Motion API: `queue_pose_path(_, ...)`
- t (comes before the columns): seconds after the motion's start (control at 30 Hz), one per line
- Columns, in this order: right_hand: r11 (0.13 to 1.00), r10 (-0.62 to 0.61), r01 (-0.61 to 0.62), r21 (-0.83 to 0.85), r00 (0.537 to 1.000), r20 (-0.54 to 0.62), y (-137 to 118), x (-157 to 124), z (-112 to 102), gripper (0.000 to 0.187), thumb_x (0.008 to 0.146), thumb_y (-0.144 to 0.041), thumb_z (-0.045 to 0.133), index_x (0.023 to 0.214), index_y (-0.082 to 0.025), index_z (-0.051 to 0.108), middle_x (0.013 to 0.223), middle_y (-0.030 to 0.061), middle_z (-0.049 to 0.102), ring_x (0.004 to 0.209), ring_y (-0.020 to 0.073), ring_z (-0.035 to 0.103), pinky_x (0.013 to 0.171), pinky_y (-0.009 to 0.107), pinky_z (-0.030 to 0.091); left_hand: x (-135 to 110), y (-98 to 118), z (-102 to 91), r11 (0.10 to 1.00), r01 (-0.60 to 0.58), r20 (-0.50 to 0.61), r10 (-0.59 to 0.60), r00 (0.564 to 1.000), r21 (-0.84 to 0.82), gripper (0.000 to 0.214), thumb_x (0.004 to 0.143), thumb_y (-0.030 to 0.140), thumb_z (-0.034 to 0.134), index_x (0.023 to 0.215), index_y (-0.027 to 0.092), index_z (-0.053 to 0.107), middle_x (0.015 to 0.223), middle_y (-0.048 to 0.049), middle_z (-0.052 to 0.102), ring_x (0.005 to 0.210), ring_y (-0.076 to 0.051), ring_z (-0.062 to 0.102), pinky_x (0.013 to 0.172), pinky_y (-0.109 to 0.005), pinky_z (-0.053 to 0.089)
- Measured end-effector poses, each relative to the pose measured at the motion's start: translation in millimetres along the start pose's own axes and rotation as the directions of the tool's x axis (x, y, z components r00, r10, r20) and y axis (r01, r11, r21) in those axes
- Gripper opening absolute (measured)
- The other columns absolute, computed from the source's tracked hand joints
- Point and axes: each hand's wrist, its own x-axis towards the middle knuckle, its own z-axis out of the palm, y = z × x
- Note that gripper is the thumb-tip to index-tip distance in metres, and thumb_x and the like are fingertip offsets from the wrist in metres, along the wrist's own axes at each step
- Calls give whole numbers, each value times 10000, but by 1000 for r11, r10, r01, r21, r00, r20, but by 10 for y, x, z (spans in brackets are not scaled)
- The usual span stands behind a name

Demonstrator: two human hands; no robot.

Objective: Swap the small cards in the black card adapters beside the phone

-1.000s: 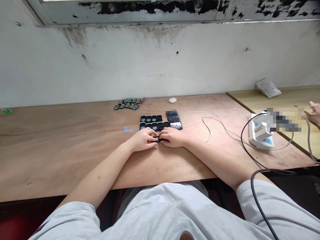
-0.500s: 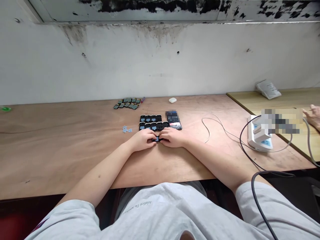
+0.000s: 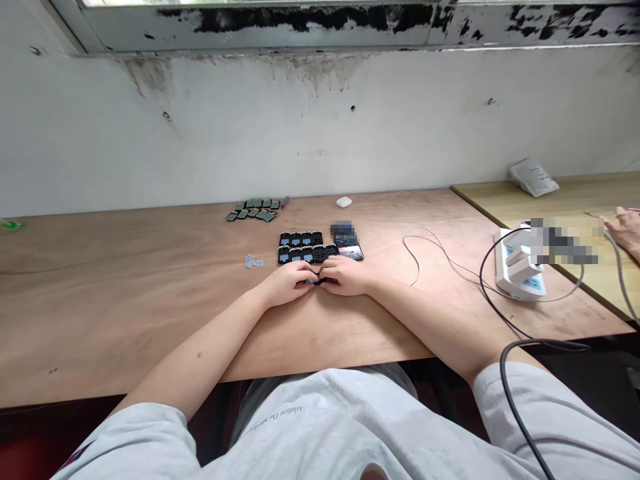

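So a small black part (image 3: pixel 317 281) is pinched between the left hand (image 3: pixel 289 283) and the right hand (image 3: pixel 345 275), roughly midway between the front and back edges of the tabletop (image 3: pixel 150 300). The fingers of each hand are closed down on one end of it, so it's mostly hidden. Two rows of black casings (image 3: pixel 307 254) are laid out just past the hands, with light-blue bits (image 3: pixel 254 263) scattered to the left and green-grey panels (image 3: pixel 253 209) lined up near the back edge.
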Motion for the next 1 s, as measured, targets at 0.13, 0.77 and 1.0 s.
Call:
queue_pose_path(0.13, 1000, 4, -4, 11, 1000, -2, -1, -8, -10, 129, 931, -210, 628, 979, -167, 740, 974, 105, 729, 880, 222, 669, 831, 365, 563, -9, -19, 18, 1000, 7, 5, -7, 1000, -15, 212, 991, 267, 608, 1087, 249, 796, 1189, -91, 698, 1044, -201, 684, 913, -333, 570)
queue_pose_path(0.77, 998, 42, -41, 55, 999, -8, 11, 2, -27, 111, 906, -211, 666, 972, -165, 743, 926, 93, 717, 856, 218, 662, 795, 347, 552, 9, 7, -34, 999, 33, 7, -33, 999, 21, 229, 934, 349, 699, 1114, 223, 765, 1147, -111, 700, 1058, -237, 668, 949, -391, 563)
queue_pose_path(1.0, 997, 45, -45, 61, 999, -3, 50, -25, -16, 124, 926, -224, 645, 978, -171, 744, 963, 97, 724, 886, 219, 666, 818, 350, 561, 34, -13, -18, 999, 31, -16, -30, 999, 43, 222, 978, 336, 635, 1111, 214, 764, 1076, -104, 704, 992, -218, 674, 889, -360, 567)
